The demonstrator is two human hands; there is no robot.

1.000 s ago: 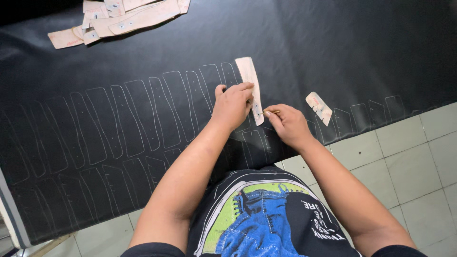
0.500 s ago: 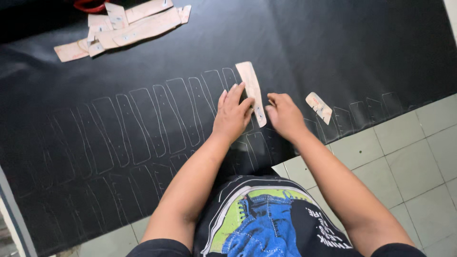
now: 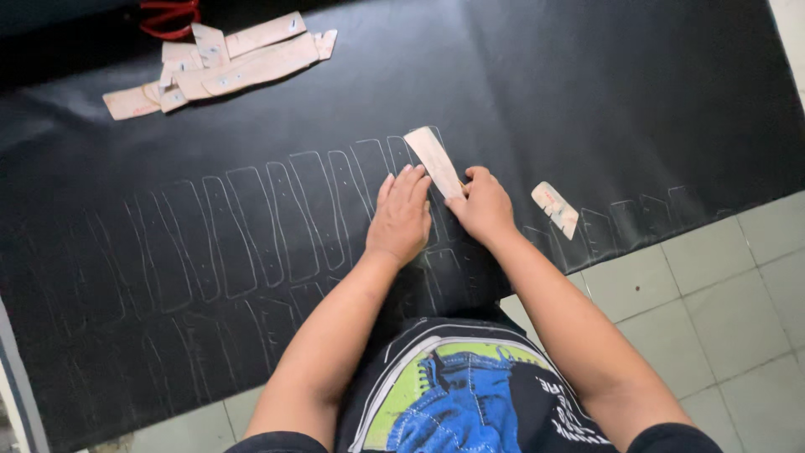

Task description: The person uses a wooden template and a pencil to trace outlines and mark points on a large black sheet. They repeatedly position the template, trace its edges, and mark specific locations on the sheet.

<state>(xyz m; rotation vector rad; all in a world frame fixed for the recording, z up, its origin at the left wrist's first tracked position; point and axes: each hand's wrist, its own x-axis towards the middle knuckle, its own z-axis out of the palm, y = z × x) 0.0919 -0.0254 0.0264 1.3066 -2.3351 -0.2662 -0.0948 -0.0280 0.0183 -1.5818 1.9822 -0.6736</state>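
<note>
a person traces patterns on a black sheet [image 3: 587,101] spread over the floor. the left hand [image 3: 401,216] lies flat, fingers open; the right hand [image 3: 482,205], at its 3 o'clock, pinches the long cardboard template [image 3: 434,159], likely repositioning it beside the chalked outlines [image 3: 277,218]; aligning comes next.

Light even, soft, moderately bright, apparently from overhead. Black sheet [image 3: 587,101] shows dull grey sheen at its far left part; rest matte, no hard glare. Soft shadow under left hand [image 3: 401,216] and right hand [image 3: 482,205], faint shadow beside forearms. Chalk outlines on sheet crisp near hands, fainter toward sheet's left edge. Slight motion softness overall. Wide-angle bending at sheet's edges. Pale floor tiles [image 3: 713,294] right of sheet bright, not blown out.
</note>
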